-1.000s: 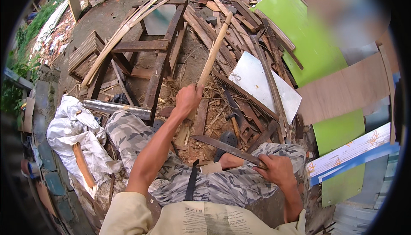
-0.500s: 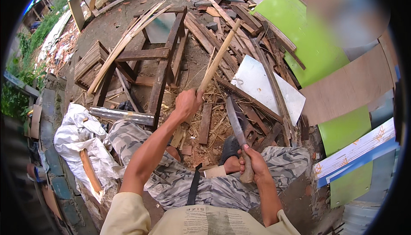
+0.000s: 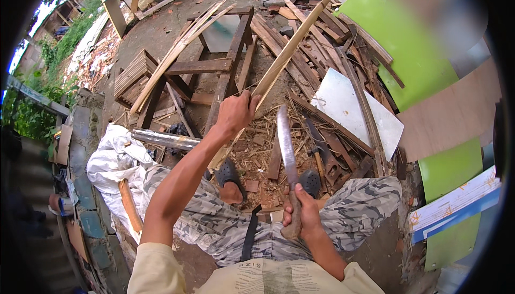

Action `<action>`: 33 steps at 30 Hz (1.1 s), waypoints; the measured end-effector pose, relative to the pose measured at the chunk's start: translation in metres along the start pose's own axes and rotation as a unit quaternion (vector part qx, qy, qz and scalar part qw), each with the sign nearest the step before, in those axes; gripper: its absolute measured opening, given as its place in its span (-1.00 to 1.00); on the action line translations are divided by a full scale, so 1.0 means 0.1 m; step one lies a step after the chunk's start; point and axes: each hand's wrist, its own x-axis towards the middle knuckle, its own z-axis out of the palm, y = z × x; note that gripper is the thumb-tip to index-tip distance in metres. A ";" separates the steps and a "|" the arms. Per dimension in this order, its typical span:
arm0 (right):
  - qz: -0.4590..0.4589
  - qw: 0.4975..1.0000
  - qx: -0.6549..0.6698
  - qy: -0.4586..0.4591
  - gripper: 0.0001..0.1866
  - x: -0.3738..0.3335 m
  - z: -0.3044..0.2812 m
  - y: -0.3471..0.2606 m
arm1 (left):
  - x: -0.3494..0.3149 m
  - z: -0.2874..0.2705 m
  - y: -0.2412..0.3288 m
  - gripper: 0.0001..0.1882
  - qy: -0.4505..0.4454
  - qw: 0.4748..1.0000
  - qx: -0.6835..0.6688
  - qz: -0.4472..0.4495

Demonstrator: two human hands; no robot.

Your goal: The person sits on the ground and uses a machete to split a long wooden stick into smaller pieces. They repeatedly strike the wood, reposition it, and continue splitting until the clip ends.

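In the head view, the left hand is clenched around a long, pale wooden strip, which slants away ahead and to the right of it, the lower end sticking out below the fist. Nearer the body, the right hand grips a long knife by its handle, blade pointing away, near the strip but apart from it. Ahead of the left hand stands a dark wooden frame; left of that forearm lies a white sack. Beyond the right hand lies a white sheet.
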 end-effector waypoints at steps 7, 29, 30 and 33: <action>0.161 0.974 -0.112 -0.114 -0.54 0.02 0.26 0.22 | 0.09 -0.01 0.06 -0.54 0.022 1.000 -0.002 0.011; -0.121 0.984 -0.066 0.117 -0.58 0.37 -0.11 -0.31 | 0.24 -0.02 0.13 -0.53 0.061 0.994 -0.079 -0.049; -0.129 0.981 -0.067 0.129 -0.60 0.41 -0.16 -0.33 | 0.23 -0.02 0.12 -0.53 0.071 0.993 -0.084 -0.049; -0.127 0.978 -0.096 0.132 -0.63 0.50 -0.20 -0.32 | 0.20 -0.09 0.11 -0.52 0.035 0.992 -0.092 -0.085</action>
